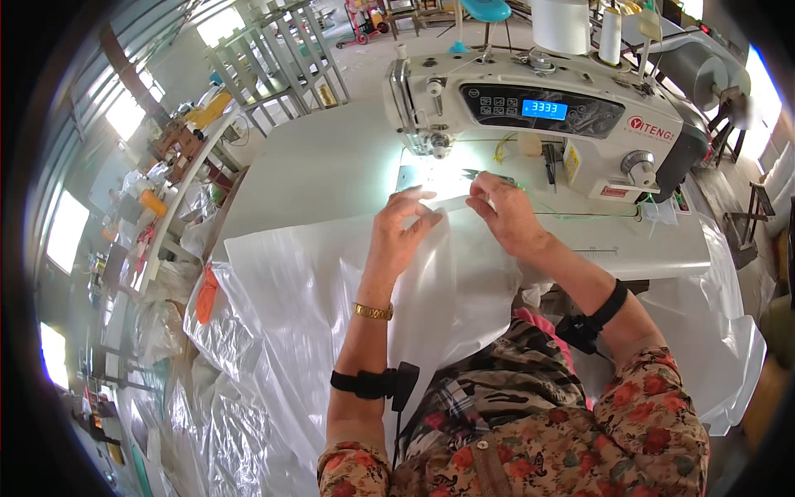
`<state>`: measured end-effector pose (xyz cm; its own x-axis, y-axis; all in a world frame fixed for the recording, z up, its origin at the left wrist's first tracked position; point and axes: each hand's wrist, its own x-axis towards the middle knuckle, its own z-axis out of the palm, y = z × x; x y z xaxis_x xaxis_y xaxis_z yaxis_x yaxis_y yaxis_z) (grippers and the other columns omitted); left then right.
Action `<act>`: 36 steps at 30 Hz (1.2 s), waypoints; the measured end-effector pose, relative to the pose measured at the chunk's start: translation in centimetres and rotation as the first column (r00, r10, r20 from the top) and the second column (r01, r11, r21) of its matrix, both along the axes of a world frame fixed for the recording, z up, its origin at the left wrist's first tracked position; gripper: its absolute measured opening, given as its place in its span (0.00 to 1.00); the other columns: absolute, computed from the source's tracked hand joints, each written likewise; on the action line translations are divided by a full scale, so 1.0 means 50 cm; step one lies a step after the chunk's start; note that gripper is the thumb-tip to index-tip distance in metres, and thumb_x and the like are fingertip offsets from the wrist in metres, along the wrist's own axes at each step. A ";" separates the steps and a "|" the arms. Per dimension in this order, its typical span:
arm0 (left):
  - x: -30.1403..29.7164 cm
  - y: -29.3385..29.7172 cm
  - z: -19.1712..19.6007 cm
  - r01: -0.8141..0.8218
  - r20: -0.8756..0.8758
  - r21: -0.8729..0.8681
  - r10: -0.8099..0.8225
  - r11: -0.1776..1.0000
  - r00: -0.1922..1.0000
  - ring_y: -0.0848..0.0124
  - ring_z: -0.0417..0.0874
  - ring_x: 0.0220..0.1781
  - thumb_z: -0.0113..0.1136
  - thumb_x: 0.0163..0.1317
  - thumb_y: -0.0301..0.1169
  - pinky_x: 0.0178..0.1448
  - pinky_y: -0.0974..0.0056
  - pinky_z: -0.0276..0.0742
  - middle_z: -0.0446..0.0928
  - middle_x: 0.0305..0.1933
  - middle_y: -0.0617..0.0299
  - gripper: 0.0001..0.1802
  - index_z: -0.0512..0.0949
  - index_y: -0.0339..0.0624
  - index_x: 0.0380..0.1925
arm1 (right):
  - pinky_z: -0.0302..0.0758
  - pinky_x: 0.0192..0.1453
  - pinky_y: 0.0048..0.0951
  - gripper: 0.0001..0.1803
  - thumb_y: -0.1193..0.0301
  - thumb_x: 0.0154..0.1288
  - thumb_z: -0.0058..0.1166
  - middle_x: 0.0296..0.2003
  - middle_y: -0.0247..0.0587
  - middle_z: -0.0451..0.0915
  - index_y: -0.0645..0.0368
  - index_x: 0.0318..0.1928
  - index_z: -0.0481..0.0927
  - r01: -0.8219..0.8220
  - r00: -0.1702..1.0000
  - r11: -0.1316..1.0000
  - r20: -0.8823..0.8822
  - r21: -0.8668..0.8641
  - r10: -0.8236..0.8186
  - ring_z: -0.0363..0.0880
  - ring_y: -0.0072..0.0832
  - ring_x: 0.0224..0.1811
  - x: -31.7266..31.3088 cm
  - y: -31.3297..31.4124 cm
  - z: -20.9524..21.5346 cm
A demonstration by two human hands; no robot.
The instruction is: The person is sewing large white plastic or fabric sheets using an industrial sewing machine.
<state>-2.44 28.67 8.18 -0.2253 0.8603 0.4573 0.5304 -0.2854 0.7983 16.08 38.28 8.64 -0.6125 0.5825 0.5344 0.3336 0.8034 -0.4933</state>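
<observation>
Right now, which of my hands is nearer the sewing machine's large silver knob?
Right. The right hand is left of the large silver knob, by the white sheet; the left hand is farther left.

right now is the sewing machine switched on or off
On. The sewing machine shows a lit blue display, and bright light glows below its left end.

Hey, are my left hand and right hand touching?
Apart: the head view shows a clear gap between left hand and right hand, with white sheet visible in it.
</observation>
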 end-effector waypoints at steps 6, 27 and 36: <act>0.021 -0.071 0.098 0.089 -0.216 0.116 -0.062 0.989 0.974 0.61 0.79 0.58 0.66 0.56 0.25 0.74 0.47 0.56 0.84 0.45 0.63 0.06 0.78 0.36 0.28 | 0.76 0.49 0.35 0.12 0.80 0.61 0.59 0.38 0.46 0.79 0.62 0.43 0.71 -0.201 0.943 0.979 -0.278 -0.043 0.181 0.80 0.39 0.42 0.012 -0.107 0.092; 0.088 -0.161 0.115 -0.001 -0.282 0.140 0.041 0.990 0.959 0.67 0.78 0.41 0.62 0.56 0.23 0.76 0.43 0.41 0.76 0.32 0.68 0.06 0.73 0.43 0.30 | 0.75 0.33 0.29 0.07 0.75 0.67 0.58 0.29 0.47 0.81 0.67 0.41 0.76 -0.170 0.906 0.956 -0.419 -0.241 0.055 0.78 0.28 0.27 0.026 -0.231 0.072; 0.090 -0.171 0.121 -0.031 -0.305 0.154 0.078 0.988 0.949 0.69 0.78 0.38 0.64 0.52 0.22 0.77 0.42 0.42 0.76 0.28 0.67 0.10 0.70 0.41 0.26 | 0.74 0.28 0.33 0.16 0.66 0.65 0.62 0.25 0.50 0.78 0.66 0.41 0.74 -0.131 0.948 0.990 -0.297 -0.044 0.112 0.77 0.41 0.22 0.034 -0.239 0.089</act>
<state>2.06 20.14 14.20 -0.0979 0.7698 0.6308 0.7621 -0.3496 0.5450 17.78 26.32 13.07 -0.5024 0.5510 0.6663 0.0681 0.7935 -0.6048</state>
